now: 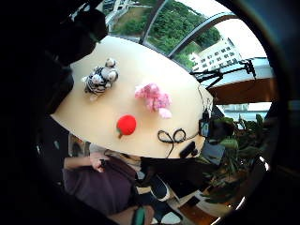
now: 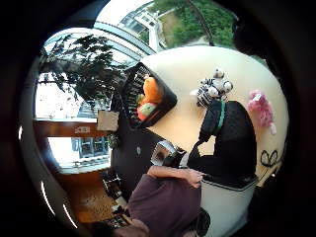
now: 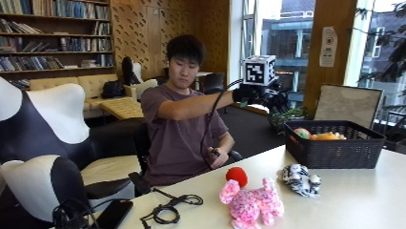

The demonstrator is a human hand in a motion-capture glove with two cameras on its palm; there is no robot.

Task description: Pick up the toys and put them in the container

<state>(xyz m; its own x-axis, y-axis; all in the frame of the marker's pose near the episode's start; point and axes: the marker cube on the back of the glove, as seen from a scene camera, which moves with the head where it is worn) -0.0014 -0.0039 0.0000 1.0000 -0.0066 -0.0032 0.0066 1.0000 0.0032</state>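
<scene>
Three toys lie on the pale table (image 3: 361, 205): a red ball (image 3: 237, 175) (image 1: 126, 124), a pink plush animal (image 3: 250, 202) (image 1: 153, 98) (image 2: 260, 109) and a zebra plush (image 3: 300, 180) (image 1: 101, 77) (image 2: 212, 89). A black basket (image 3: 333, 150) (image 2: 168, 101) at the table's far end holds an orange toy (image 3: 327, 136) (image 2: 152, 91) and a green-and-red one (image 3: 302, 133). My gloved right hand (image 3: 252, 93) is raised high above the table, between the toys and the basket, and holds nothing. Its fingers look relaxed.
A coiled black cable (image 3: 168, 210) (image 1: 172, 136) and a dark phone (image 3: 114, 213) (image 1: 187, 150) lie at the near end of the table. The bare left hand (image 3: 216, 152) stays at the person's chest. Chairs stand behind, and a potted plant (image 3: 289, 114) stands beyond the basket.
</scene>
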